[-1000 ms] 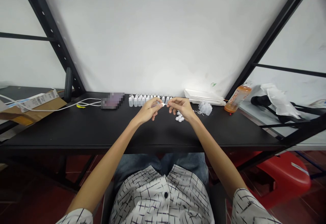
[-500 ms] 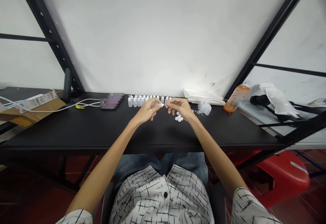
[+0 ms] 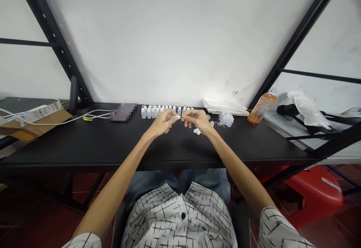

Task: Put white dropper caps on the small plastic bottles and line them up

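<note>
Over the black table, my left hand (image 3: 163, 123) is closed in a pinch on a small white plastic piece (image 3: 178, 117). My right hand (image 3: 198, 120) meets it from the other side, thumb and forefinger pinched at the piece's right end; what exactly lies in that pinch is too small to make out. Behind the hands stands a row of small translucent dropper bottles (image 3: 149, 112), partly hidden by the fingers. White caps (image 3: 197, 131) lie below my right hand, partly covered by it. To its right is a cluster of small translucent bottles (image 3: 226, 119).
A stack of white sheets or bags (image 3: 224, 107) lies by the wall, with an orange bottle (image 3: 262, 108) to its right. At left are a blurred-out dark phone-like object (image 3: 123, 112), white cables (image 3: 96, 114) and a cardboard box (image 3: 42, 120). A red stool (image 3: 316, 195) stands lower right.
My hands stay pinched together at the white piece; the right one has shifted very slightly left. Everything on the table keeps its place.
</note>
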{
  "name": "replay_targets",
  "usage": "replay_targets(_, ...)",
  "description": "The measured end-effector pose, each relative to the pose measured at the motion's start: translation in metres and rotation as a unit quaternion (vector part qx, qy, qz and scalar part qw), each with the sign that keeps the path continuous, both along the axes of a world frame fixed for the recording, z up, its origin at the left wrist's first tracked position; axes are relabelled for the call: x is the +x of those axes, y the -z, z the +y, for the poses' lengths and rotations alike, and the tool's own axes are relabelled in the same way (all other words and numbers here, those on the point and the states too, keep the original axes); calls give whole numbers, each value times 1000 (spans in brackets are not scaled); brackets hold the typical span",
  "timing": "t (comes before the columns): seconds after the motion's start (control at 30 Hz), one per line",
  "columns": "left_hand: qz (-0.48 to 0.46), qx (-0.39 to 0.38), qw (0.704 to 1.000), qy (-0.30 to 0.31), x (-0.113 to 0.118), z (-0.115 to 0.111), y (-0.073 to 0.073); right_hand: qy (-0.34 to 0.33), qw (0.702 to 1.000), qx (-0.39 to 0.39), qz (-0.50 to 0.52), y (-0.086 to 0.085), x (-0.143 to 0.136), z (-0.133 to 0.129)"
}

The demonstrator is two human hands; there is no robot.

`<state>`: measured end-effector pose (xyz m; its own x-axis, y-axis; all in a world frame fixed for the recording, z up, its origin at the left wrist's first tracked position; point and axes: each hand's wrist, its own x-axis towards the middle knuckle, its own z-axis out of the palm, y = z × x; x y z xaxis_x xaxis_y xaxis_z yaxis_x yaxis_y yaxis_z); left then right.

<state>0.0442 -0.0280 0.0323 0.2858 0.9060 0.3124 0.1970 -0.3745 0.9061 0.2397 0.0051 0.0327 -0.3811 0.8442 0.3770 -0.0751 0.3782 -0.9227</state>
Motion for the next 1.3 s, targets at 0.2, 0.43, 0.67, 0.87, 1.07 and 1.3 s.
replay_targets(0.2, 19, 5, 1000, -11, 2, 0, 0, -10, 1000, 2, 4, 2, -2, 1)
replay_targets(0.43, 34, -5, 999, -14, 4, -1, -1, -14, 1000, -3, -15, 5, -4, 0)
replay_targets(0.67, 23, 5, 999, 24, 2, 1, -3, -9, 1000, 3, -18, -1, 1, 0)
replay_targets(0.87, 72, 19, 997, -6, -12, 8, -6, 63, 998, 21, 10, -3, 6, 7)
replay_targets(1.07, 8, 24, 999, -40, -34, 10, -20, 187, 980, 73, -5, -1, 11, 27)
replay_targets(1.3, 78, 50, 990, -110, -63, 13, -17, 267, 916, 210, -212, -11, -15, 44)
